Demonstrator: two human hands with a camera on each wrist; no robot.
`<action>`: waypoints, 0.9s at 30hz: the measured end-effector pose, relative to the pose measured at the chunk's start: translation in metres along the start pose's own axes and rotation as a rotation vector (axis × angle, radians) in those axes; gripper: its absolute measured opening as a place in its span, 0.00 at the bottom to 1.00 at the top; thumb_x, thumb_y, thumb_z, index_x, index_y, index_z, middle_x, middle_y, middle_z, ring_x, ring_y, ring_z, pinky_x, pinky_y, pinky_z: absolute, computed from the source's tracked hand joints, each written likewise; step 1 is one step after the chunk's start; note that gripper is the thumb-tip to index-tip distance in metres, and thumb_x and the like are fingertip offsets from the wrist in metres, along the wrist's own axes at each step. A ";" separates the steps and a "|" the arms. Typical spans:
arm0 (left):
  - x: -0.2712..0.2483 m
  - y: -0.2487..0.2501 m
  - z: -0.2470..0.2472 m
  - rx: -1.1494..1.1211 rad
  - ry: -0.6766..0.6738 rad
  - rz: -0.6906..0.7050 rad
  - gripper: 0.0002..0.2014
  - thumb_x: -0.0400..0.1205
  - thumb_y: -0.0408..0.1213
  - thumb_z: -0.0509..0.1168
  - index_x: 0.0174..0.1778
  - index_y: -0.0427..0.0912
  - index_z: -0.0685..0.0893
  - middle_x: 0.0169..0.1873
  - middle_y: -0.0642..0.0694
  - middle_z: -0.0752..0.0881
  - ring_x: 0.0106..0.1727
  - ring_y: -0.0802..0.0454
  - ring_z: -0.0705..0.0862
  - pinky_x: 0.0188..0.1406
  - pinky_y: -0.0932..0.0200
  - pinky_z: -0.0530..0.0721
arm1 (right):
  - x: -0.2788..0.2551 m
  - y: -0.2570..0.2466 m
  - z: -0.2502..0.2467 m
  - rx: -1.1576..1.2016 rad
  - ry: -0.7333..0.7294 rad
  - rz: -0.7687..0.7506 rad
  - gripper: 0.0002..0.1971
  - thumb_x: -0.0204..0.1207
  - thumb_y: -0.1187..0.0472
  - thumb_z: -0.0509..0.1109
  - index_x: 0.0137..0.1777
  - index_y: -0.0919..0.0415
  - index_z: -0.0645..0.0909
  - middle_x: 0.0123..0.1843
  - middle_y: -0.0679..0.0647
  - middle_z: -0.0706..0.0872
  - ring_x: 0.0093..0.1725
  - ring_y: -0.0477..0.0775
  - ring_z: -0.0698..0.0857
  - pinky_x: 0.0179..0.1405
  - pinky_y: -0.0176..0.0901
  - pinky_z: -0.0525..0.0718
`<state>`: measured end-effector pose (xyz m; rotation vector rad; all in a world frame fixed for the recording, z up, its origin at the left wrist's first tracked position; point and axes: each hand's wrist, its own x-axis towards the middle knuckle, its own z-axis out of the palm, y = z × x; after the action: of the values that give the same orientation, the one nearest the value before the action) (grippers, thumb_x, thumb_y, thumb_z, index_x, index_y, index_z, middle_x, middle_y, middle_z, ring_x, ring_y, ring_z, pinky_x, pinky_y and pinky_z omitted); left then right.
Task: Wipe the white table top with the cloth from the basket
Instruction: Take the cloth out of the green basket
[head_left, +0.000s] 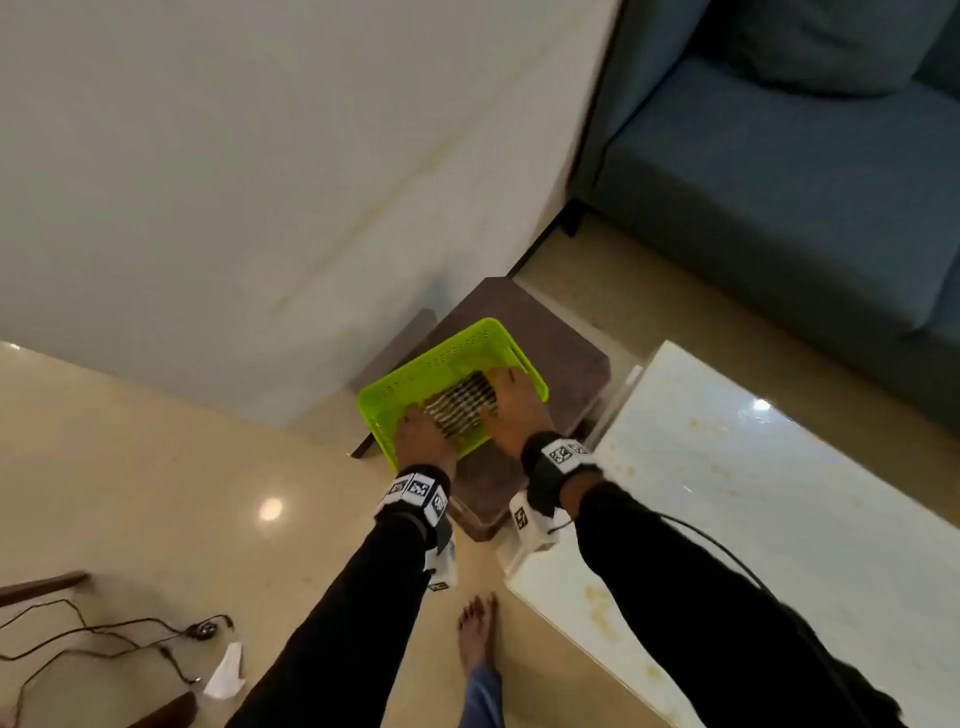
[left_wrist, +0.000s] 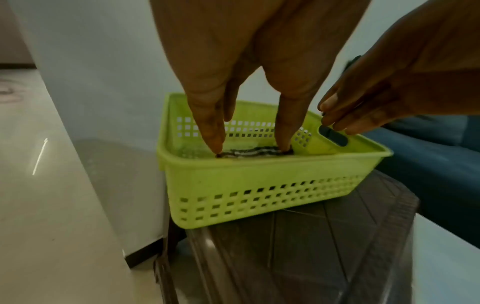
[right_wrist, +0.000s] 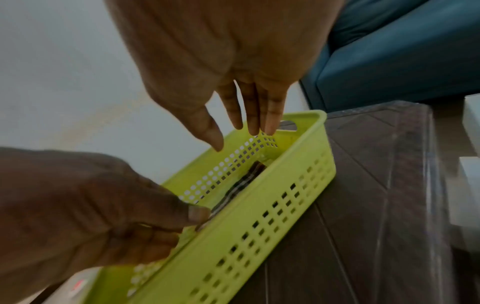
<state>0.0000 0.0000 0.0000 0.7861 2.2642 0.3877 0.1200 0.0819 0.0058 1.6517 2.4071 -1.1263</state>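
Observation:
A lime green basket (head_left: 415, 364) stands on a brown stool (head_left: 561, 343). A striped cloth (head_left: 462, 402) lies flat on its bottom. My left hand (head_left: 421, 431) reaches into the basket's near left end, and its thumb (right_wrist: 198, 214) and fingers pinch the cloth's edge (right_wrist: 241, 185). In the left wrist view two fingertips (left_wrist: 218, 144) touch down on the cloth (left_wrist: 254, 151). My right hand (head_left: 511, 410) is over the cloth's right side, fingers (right_wrist: 255, 115) straight, holding nothing. The white table top (head_left: 753, 493) lies to the right, with yellowish stains.
A white wall (head_left: 260, 182) rises just behind the stool. A blue sofa (head_left: 779, 182) fills the back right. Dark cables (head_left: 104, 634) and a white scrap (head_left: 226, 670) lie on the tiled floor at the lower left. A bare foot (head_left: 478, 634) stands beside the table.

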 end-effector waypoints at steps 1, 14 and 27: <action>0.011 0.002 0.003 -0.016 -0.025 -0.039 0.34 0.75 0.31 0.76 0.75 0.29 0.70 0.69 0.28 0.79 0.70 0.27 0.79 0.69 0.38 0.80 | 0.017 0.000 0.002 -0.011 -0.014 0.023 0.30 0.80 0.64 0.72 0.81 0.69 0.71 0.79 0.71 0.74 0.77 0.73 0.76 0.74 0.59 0.76; 0.070 -0.019 0.025 -0.063 -0.055 -0.113 0.34 0.73 0.28 0.75 0.77 0.40 0.74 0.64 0.32 0.84 0.65 0.30 0.84 0.62 0.45 0.85 | 0.073 0.015 0.034 -0.208 -0.050 0.110 0.18 0.80 0.66 0.70 0.70 0.64 0.78 0.64 0.65 0.82 0.59 0.71 0.87 0.50 0.58 0.87; 0.040 0.006 -0.026 -0.434 -0.106 0.037 0.16 0.78 0.37 0.79 0.58 0.37 0.86 0.50 0.44 0.90 0.54 0.45 0.89 0.50 0.57 0.85 | 0.047 0.007 -0.033 0.262 -0.254 0.094 0.15 0.69 0.63 0.75 0.55 0.65 0.90 0.50 0.59 0.89 0.54 0.62 0.87 0.53 0.51 0.84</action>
<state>-0.0387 0.0286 0.0000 0.6056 1.9684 0.8018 0.1171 0.1395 0.0088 1.5512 2.0784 -1.5831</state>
